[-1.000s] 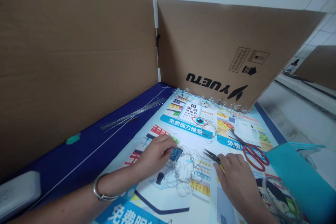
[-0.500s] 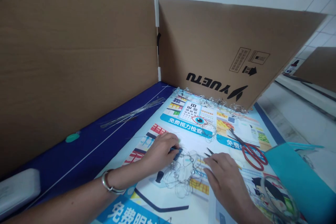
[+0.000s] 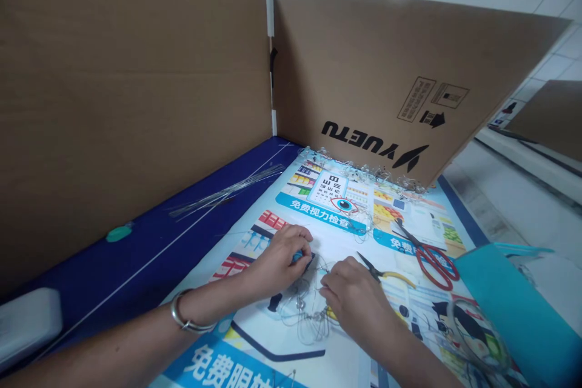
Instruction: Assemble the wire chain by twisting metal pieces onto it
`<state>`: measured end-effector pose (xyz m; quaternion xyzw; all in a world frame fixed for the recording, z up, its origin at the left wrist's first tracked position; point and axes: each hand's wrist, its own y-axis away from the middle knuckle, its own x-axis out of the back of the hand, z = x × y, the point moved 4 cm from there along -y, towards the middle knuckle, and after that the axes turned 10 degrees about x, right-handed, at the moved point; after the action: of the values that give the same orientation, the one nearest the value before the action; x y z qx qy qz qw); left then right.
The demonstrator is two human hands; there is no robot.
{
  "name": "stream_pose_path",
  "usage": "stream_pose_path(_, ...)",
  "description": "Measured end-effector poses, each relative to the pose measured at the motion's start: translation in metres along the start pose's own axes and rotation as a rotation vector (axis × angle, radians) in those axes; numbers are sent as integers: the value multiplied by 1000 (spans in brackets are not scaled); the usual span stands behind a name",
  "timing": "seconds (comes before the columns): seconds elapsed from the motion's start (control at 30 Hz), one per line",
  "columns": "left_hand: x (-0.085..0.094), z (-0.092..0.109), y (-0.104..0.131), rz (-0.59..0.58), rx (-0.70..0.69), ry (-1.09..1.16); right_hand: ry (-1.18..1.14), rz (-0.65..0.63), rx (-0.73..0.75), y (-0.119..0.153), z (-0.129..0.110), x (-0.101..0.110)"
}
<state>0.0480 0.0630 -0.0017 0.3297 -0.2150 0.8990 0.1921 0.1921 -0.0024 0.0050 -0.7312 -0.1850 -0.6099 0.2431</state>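
Looped silvery wire [image 3: 313, 317] with clear beads was spread on the printed sheet [image 3: 254, 338], pinched by the left hand [image 3: 286, 257]; whether anything was gripped by the right hand [image 3: 354, 291] could not be told.

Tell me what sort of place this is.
Probably an improvised handwork bench indoors: tall brown cardboard panels stand along two sides, and dark-nosed, yellow-handled metal pliers lie near a tangle of looped silver wire.
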Motion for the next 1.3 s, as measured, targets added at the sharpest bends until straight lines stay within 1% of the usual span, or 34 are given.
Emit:
stream_pose_path(0.1,0,4,4,-39,-26,8,-4,-23,2,2,3,-3)
stream_pose_path(0.23,-3,1,8,-102,-15,-24,37,-67,45,4,4,-2)
stream_pose_path(0.33,-3,0,9,-154,-3,-37,116,-108,110,0,0,4)
stream_pose_path(0.47,-2,3,9,-218,-29,-21,252,-172,226,-8,-10,12)
stream_pose_path(0.63,-4,3,9,-246,-42,-14,309,-156,302,-14,-12,14)
stream_pose_path(0.77,-4,0,8,-258,-12,9,239,-173,279,-13,-3,9)
stream_pose_path(0.87,-3,-1,8,-262,10,25,173,-145,237,-11,2,7)
stream_pose_path(1.03,-1,-1,8,-241,48,62,41,-79,219,-11,-6,6)
stream_pose_path(1.13,-1,-2,7,-253,54,94,-22,-76,188,-15,-10,7)
stream_pose_path(1.3,0,-5,4,-288,61,158,35,-108,213,-20,-13,3)
